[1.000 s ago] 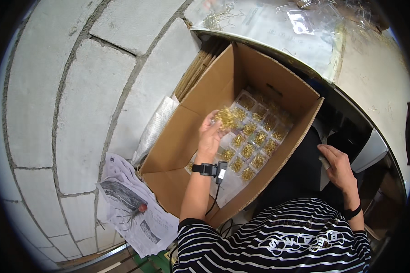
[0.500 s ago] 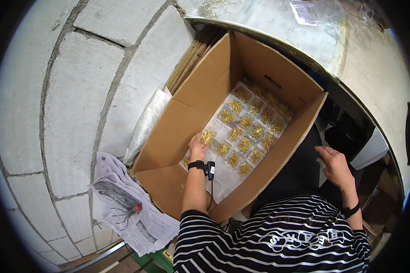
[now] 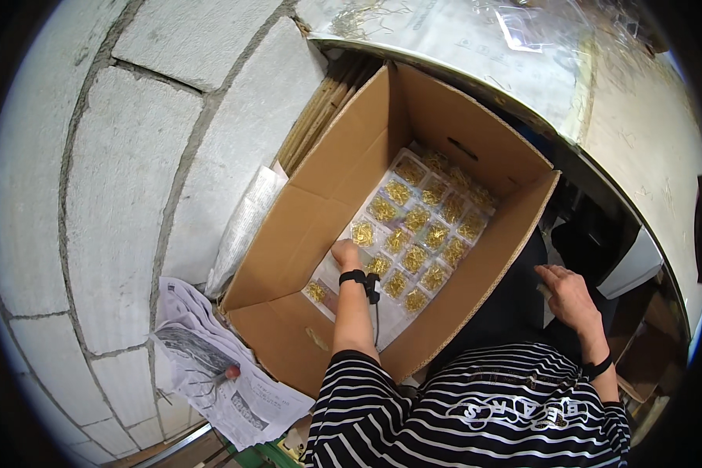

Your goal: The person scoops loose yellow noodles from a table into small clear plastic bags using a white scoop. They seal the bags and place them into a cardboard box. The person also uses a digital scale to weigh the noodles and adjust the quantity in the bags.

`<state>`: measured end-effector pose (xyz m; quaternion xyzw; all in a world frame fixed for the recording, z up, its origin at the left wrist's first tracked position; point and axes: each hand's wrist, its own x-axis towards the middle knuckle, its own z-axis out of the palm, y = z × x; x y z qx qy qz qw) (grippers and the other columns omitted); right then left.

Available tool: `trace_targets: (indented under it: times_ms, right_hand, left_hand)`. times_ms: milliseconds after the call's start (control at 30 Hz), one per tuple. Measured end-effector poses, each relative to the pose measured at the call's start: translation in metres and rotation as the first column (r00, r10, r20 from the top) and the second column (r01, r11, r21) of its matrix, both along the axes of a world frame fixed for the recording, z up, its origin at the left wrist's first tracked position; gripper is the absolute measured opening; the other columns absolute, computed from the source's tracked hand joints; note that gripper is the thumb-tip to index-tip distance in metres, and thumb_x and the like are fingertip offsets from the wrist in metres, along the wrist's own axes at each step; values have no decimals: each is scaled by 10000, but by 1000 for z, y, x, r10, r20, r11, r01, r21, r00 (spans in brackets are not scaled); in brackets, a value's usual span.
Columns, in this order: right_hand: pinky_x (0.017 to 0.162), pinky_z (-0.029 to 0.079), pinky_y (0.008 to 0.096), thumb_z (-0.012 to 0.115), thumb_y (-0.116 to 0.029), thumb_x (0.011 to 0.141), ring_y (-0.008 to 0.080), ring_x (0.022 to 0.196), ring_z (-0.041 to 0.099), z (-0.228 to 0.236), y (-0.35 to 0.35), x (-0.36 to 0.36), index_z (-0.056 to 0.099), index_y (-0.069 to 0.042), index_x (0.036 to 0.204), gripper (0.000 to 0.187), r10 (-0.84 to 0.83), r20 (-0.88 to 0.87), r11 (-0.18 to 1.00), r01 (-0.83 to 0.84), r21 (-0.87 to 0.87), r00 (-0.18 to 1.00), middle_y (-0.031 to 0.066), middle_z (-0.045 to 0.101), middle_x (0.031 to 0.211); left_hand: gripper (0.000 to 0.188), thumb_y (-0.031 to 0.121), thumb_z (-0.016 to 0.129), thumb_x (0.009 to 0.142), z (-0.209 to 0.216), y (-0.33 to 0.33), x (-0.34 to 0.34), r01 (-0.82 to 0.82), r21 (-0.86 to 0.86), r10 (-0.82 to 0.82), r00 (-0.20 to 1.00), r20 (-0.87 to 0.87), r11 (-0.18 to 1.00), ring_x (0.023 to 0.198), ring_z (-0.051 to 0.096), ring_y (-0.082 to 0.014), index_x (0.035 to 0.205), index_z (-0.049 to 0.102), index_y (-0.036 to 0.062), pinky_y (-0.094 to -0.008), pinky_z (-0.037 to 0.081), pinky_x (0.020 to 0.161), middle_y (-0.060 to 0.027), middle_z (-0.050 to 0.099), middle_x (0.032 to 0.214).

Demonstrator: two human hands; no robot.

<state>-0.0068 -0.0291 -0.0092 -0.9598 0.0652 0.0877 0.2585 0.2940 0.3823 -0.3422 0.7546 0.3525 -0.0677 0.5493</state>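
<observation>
Gold packs, left hand, fingers hidden, grip unclear, right hand, fingers and thumb apart

The cardboard box is open from above; its walls bar the sides; rows of gold-filled packs crowd the far end; bare paper offers room between these and a lone pack, partly blocked by the left hand; one wall screens off the right hand.

White capital letters stand on the striped shirt; the newspaper carries print too small to read
</observation>
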Motion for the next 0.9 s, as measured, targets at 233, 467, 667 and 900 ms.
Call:
trace_targets:
  times_ms: [233,467,667,900]
  right_hand:
    - [815,498,391,654,-77,762,330,937,613,-7,-1,-5,612,28,1065,323,-4,-26,1000,4,17,1000,172,643,1020]
    - [814,498,391,657,-77,759,322,937,613,-8,-2,-9,610,23,1069,329,8,-47,1000,-8,-6,999,170,642,1016]
    - [809,496,410,648,-64,762,352,924,606,-8,3,-2,595,29,1064,320,19,-28,1000,-18,25,999,180,636,1006]
    - [794,524,378,628,-120,734,297,967,633,-12,-30,-34,601,-44,1111,385,-40,1,999,40,33,999,143,648,1048]
  left_hand:
    - [97,11,623,747,13,-2,-11,433,176,-450,891,64,884,500,533,-161,663,647,-33,-313,450,498,-35,572,579]
    - [133,68,576,677,25,-22,-26,365,398,-371,926,-65,842,665,640,-270,678,656,-39,-375,484,660,-169,661,688]
    - [78,46,609,692,27,-4,-26,403,415,-457,889,36,816,580,575,-192,686,624,-31,-352,466,568,-90,624,677]
    - [366,258,552,855,12,47,-30,916,-16,-857,370,-360,402,1010,493,-211,1130,522,18,-385,420,889,-116,543,1151]
